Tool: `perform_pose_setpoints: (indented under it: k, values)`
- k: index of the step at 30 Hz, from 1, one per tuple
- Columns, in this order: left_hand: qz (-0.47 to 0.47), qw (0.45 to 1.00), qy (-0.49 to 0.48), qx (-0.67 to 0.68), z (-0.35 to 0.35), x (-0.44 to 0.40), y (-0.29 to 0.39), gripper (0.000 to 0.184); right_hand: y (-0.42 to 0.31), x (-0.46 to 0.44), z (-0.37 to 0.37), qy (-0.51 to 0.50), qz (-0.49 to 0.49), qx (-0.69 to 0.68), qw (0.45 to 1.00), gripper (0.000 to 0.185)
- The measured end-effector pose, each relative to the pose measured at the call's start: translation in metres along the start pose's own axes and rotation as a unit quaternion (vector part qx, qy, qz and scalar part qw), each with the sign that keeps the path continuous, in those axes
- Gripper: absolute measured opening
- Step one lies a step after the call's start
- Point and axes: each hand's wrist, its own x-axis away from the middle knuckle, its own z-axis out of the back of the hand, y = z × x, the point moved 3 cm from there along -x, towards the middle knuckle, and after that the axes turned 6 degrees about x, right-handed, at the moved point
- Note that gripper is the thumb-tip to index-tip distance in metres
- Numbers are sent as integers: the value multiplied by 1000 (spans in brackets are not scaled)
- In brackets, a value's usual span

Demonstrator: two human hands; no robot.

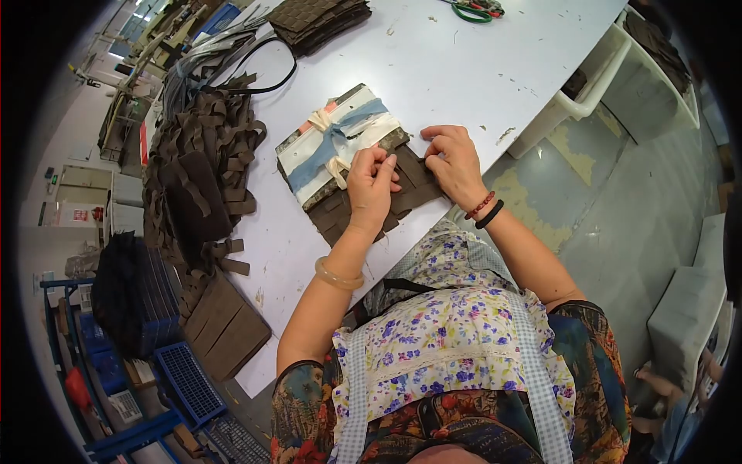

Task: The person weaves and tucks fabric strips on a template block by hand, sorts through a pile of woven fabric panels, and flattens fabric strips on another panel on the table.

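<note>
Left hand [371, 185] curled in, hold can't be told | right hand [456, 166] bent over flat brown woven-strip panel [412, 184], grip unclear | uneven tugging might skew weave

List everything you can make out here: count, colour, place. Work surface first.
Table: one, white, under the work.
Woven piece: one, dark brown, at both hands.
Tied block: one, white with blue and cream strips, beside the weave.
Loose strips: too many to count, brown, table's left side.
Slit panel: one, brown, near left edge.
Woven bundle: count unclear, brown, far edge.
Loop handle: green, far edge.
Bin: at least one, white, right of the table.
Basket: one, blue, lower left.
Apron: one, floral, on the wearer.
Left hand: one, bare, over the weave.
Right hand: one, bare, at its right edge.
</note>
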Motion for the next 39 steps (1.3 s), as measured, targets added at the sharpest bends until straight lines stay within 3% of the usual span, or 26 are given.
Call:
perform_pose_setpoints:
  k: [5, 8, 10, 13, 19, 21, 23, 26, 28, 32, 34, 37, 39]
  values:
    - [-48, 995, -6, -91, -4, 1, 5, 7, -4, 0, -1, -20, 71, 44, 996, 3]
    - [-111, 979, -10, -171, -4, -1, 3, 7, -5, -1, -2, -20, 84, 50, 995, 5]
    - [-230, 938, -8, -259, -6, -1, 10, 7, -6, -3, -3, -19, 88, 49, 995, 6]
    - [-244, 936, -9, -255, -6, -1, 11, 8, -6, -4, -4, -29, 82, 58, 994, 6]
    - [-231, 938, -7, -259, -4, -2, 9, 7, -7, -11, -7, -63, 127, 74, 987, 3]
    - [-227, 935, -4, -271, -3, -2, 9, 7, -9, -12, -13, -15, 152, 127, 980, 3]
    - [-220, 933, -1, -286, -2, -2, 7, 7, -2, -13, -14, -7, 112, 102, 988, 5]
    - [-152, 964, -4, -220, -1, -3, 0, 7, 2, -13, -11, -8, 69, 59, 996, 7]
    - [-48, 995, 2, -84, -3, -1, 4, 7, 2, -12, -10, -16, 64, 43, 997, 7]
    - [-23, 993, -14, -112, -4, -1, 5, 6, -2, -10, -8, -3, 66, 66, 996, 6]
    - [-269, 921, -25, -281, -12, 2, 15, 7, -3, -10, -8, -1, 61, 62, 996, 5]
    - [-243, 928, -43, -278, -15, 3, 11, 8, 2, -9, -4, -7, 58, 66, 996, 5]
    - [-248, 930, -48, -266, -16, 2, 11, 9, 4, -8, 1, -24, 21, -30, 999, 6]
